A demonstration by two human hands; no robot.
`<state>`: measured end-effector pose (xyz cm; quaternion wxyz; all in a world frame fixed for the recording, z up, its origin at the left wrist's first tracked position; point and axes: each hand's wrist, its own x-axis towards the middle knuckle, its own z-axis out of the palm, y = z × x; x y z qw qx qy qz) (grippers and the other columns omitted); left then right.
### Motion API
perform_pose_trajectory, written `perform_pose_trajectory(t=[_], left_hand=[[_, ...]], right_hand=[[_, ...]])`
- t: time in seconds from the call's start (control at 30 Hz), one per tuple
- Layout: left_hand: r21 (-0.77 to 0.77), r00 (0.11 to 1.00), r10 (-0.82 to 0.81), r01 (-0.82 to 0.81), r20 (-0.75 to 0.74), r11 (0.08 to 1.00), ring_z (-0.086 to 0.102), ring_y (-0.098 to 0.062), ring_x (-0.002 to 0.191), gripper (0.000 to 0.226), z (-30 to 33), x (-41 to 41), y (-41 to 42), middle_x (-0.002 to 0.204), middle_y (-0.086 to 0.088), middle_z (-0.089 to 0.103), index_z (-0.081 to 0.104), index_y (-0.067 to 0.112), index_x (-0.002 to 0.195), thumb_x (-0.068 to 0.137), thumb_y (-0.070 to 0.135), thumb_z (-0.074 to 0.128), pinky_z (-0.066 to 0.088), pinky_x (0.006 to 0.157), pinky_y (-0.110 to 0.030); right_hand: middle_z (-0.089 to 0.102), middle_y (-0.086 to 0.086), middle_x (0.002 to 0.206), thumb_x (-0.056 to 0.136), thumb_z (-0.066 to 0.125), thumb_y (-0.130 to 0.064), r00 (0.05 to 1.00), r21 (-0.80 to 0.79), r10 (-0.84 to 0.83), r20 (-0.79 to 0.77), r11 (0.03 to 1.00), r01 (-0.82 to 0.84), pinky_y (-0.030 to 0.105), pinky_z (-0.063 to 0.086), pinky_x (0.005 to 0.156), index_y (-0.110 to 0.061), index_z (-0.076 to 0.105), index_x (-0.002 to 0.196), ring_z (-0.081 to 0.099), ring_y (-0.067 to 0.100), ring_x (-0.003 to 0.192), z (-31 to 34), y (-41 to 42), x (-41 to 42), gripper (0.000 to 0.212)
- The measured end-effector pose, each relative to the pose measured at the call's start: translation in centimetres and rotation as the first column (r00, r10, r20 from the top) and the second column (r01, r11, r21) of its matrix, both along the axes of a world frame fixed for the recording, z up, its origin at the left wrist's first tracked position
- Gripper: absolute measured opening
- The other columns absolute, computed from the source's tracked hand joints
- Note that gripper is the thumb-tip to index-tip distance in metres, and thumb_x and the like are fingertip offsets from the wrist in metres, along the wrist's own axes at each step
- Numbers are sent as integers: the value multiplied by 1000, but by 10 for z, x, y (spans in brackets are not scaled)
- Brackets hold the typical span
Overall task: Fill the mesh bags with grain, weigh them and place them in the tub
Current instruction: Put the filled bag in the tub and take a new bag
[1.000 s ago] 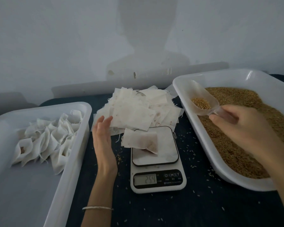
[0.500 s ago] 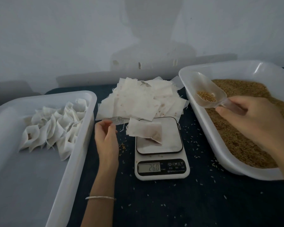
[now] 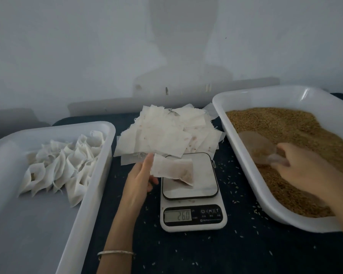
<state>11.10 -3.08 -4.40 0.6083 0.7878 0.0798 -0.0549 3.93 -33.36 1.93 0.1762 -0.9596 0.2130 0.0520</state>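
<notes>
— On the left, the filled-bag tub takes this one?
— Yes. Lift the grain bag level off the scale; left hand pinches its edge. Right hand, blurred, curls round the scoop in the grain tray.

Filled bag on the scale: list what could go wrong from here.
1. The left hand pinches only one end of the filled bag; if that is its open mouth, grain may spill onto the scale, as stray grains already dot the cloth.
2. The scoop, blurred in the right hand, could flick grain over the tub rim.
</notes>
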Motion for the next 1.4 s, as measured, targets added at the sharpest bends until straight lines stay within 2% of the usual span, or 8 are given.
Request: perform_pose_trajectory(t=[0.17,0.5,0.73,0.83,0.97,1.23,1.3,1.4], left_hand=[[185,994,-85,71,67,980,62,-8,79,24,8,1,-12,92,3,67,59,22,107,91,40,57,43,63,-23],[292,924,-163,59,346,955,49,-8,50,20,116,29,-6,66,2,54,49,18,77,97,15,46,39,54,-26],[335,948,-46,-66,316,940,54,-4,37,19,166,40,108,69,-14,56,53,10,78,95,1,50,50,43,-15],[595,967,-58,-105,248,797,59,-9,38,16,146,40,151,68,-17,59,51,7,79,93,0,50,50,42,-19],[927,997,-69,-1,29,376,60,-29,62,23,96,43,177,72,-13,61,43,9,70,91,4,51,51,66,-34],[933,925,-339,263,-172,246,43,-5,58,25,44,39,164,67,9,49,40,25,75,95,17,51,33,52,-13],[937,930,-334,242,-150,251,45,0,62,14,53,41,160,71,14,49,46,24,84,93,19,55,32,54,-11],[820,942,-306,64,138,568,56,-5,67,7,81,42,135,75,11,58,53,22,88,90,18,59,38,58,-14]], right_hand=[[59,4,121,96,52,-36,990,28,68,-120,997,-65,32,47,76,-20,32,145,57,20,95,4,8,-1,55],[67,-3,109,89,58,-36,867,-75,272,417,961,-266,30,44,76,-22,57,128,60,18,95,58,75,31,41],[59,6,124,90,55,-35,891,-22,441,103,897,-442,35,45,92,-10,56,126,55,26,114,26,145,105,43],[57,12,112,89,55,-37,890,-21,450,67,893,-450,37,45,88,-6,57,107,55,31,110,-1,155,120,35],[49,11,124,87,56,-49,909,-58,417,3,907,-416,43,41,93,-9,52,121,49,32,114,-28,165,128,53],[57,6,111,92,53,-30,930,-148,325,173,942,-301,40,40,89,-14,58,101,53,28,105,-43,170,133,20],[62,6,100,94,46,-18,919,-155,310,245,948,-278,35,41,79,-14,55,86,58,27,95,-43,167,134,13],[61,4,88,98,40,-20,864,-49,214,456,975,-215,30,37,67,-10,60,85,55,22,80,-37,160,131,26]])
